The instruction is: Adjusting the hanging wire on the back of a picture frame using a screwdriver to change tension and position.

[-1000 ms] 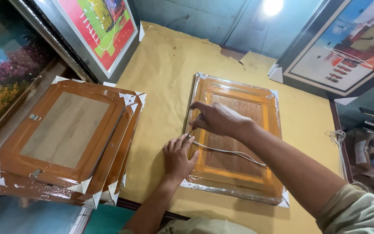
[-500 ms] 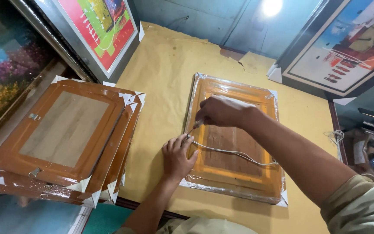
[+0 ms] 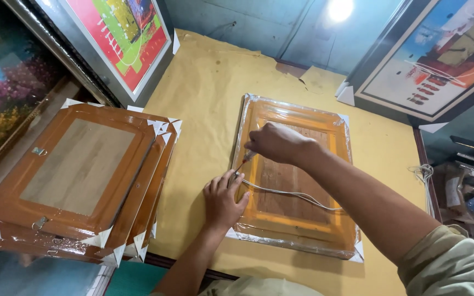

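Note:
An orange wooden picture frame [image 3: 303, 222] lies face down on the yellow-brown paper, wrapped in clear plastic with white corner guards. My right hand [image 3: 274, 143] is closed on a small screwdriver [image 3: 244, 160] whose tip points down at the frame's left rail. My left hand [image 3: 223, 200] lies flat beside that spot, fingertips pressing on the rail where a pale hanging wire [image 3: 297, 194] ends. The wire runs across the wooden back panel to the right rail.
A stack of similar orange frames [image 3: 78, 175] with white corner guards sits at the left. Large framed paintings lean at the back left [image 3: 122, 38] and back right [image 3: 440, 60]. A coil of white cord [image 3: 424, 174] lies by the table's right edge, with clutter beyond.
My right hand has shifted left and down from the frame's upper middle to its left rail, bringing the screwdriver tip near my left fingertips. My left hand has stayed put.

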